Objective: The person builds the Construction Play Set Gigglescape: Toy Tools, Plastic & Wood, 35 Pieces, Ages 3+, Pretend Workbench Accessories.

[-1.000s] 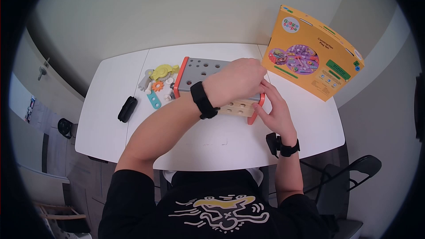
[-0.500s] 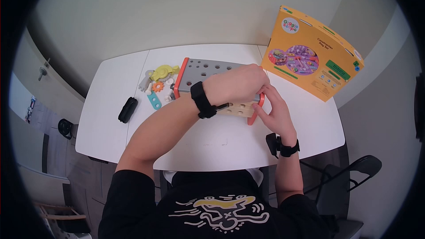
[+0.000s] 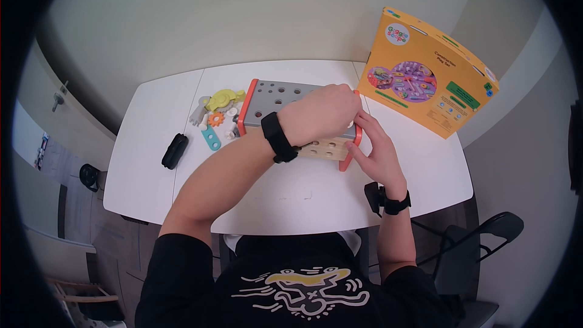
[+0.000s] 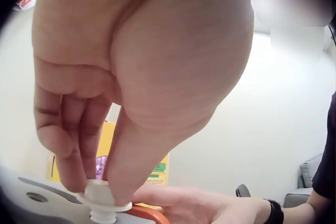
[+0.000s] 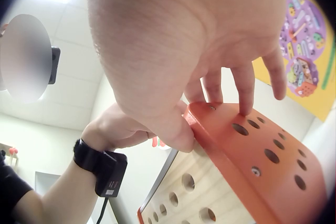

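A toy workbench (image 3: 265,104) with a grey holed top, pale wooden front and red-orange ends stands on the white table. My left hand (image 3: 325,112) reaches across its top to the right end. In the left wrist view, thumb and fingertips pinch the head of a white plastic toy screw (image 4: 100,195). Its wide collar shows, with a threaded shank below, over the grey top. My right hand (image 3: 382,155) grips the bench's right end panel (image 5: 257,155), thumb at the front edge and fingers spread over the outer face, as the right wrist view shows.
Left of the bench lies a pile of toy parts: a yellow-green piece (image 3: 225,99), an orange gear (image 3: 215,119), a teal holed strip (image 3: 211,138) and white screws. A black case (image 3: 175,150) lies further left. A yellow box (image 3: 425,73) stands at the back right.
My left hand shifts and turns slightly at the bench's right end, and a bit of white now shows beside its fingers. The right hand stays on the end panel.
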The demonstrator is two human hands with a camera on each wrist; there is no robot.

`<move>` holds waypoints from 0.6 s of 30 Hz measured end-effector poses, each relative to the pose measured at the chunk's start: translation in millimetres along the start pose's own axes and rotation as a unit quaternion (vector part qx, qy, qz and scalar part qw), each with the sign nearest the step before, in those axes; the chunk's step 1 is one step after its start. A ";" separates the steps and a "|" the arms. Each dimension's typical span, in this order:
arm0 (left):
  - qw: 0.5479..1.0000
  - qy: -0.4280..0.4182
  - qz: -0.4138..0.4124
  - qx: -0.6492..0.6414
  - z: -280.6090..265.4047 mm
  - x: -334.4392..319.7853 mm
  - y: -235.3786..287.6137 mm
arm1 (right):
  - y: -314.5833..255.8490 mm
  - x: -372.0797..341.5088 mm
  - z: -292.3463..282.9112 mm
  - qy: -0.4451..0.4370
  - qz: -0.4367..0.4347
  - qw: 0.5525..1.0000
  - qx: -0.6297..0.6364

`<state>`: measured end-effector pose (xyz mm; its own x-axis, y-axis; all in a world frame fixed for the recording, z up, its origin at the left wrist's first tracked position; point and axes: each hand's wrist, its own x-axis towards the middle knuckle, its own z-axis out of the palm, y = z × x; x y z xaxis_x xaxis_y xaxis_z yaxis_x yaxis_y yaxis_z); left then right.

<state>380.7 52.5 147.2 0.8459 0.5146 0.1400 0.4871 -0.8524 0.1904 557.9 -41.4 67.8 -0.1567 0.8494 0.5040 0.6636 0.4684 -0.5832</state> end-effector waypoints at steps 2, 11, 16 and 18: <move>1.000 -0.013 0.021 -0.015 -3.3 0.1 2.2 | 1.9 -0.5 -0.2 -0.007 0.005 1.000 0.003; 0.988 0.024 0.036 -0.147 -5.7 -1.9 2.8 | 3.0 -0.2 0.5 -0.013 0.010 1.000 0.008; 0.999 0.046 -0.026 0.002 -9.1 -2.3 10.4 | 1.1 0.7 0.8 -0.008 0.002 1.000 0.001; 0.997 -0.013 -0.064 0.039 -16.8 -4.7 17.3 | 1.0 0.2 0.6 -0.009 0.007 1.000 0.000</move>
<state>381.5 36.9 166.2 0.7802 0.6184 0.0943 0.6063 -0.7846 0.1296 558.0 -40.5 66.9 -0.1598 0.8604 0.4840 0.6655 0.4560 -0.5910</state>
